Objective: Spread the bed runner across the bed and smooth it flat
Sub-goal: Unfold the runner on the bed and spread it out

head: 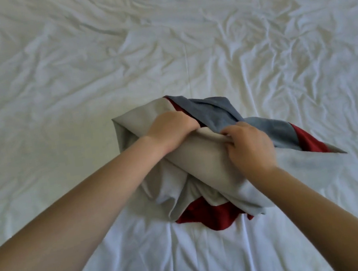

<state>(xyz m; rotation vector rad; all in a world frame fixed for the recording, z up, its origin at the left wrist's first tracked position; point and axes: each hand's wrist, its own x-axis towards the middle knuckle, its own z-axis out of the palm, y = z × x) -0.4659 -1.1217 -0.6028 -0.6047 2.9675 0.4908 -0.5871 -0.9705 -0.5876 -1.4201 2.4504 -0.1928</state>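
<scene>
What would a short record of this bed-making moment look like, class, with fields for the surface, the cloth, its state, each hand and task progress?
Surface: wrinkled white sheet covering the bed
Cloth: bed runner, beige with blue-grey and dark red parts
Cloth state: bunched in a heap near the middle of the bed, one corner trailing to the right
Left hand: grips the beige fabric at the top of the heap
Right hand: grips a beige fold beside it
Progress: not yet spread or smoothed
</scene>
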